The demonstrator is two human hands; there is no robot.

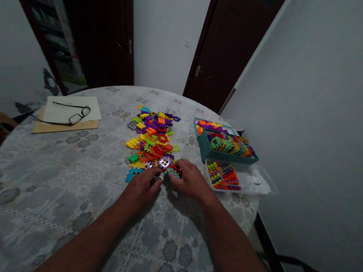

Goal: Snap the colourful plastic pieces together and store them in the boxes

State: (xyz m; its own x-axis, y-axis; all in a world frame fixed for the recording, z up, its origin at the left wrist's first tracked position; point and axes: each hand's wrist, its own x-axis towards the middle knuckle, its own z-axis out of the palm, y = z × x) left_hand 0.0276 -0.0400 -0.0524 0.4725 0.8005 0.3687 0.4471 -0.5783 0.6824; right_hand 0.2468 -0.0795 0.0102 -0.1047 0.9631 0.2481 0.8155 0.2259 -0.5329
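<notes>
My right hand (pixel 190 178) is closed around a small block of interlocking plastic building pieces (pixel 173 172), blue and red in colour. Close by on its left, my left hand (pixel 142 186) has thumb and fingers drawn together at the near side of the pile; whatever is between the fingertips is too small to make out. Just beyond both hands lies a loose pile of plastic building pieces (pixel 155 148) in yellow, orange, red, purple and green. A blue square piece (pixel 132 173) rests beside my left hand, and a pale purple window-like piece (pixel 164 162) lies between the hands.
At right stand a teal box (pixel 230 157) with rows of joined pieces, its teal lid (pixel 196 126) behind with loose ones, and a clear plastic container (pixel 208 179) with stacked pieces. Glasses (pixel 75 119) lie on papers (pixel 92 104) at left. A patterned cloth (pixel 55 184) covers the round table.
</notes>
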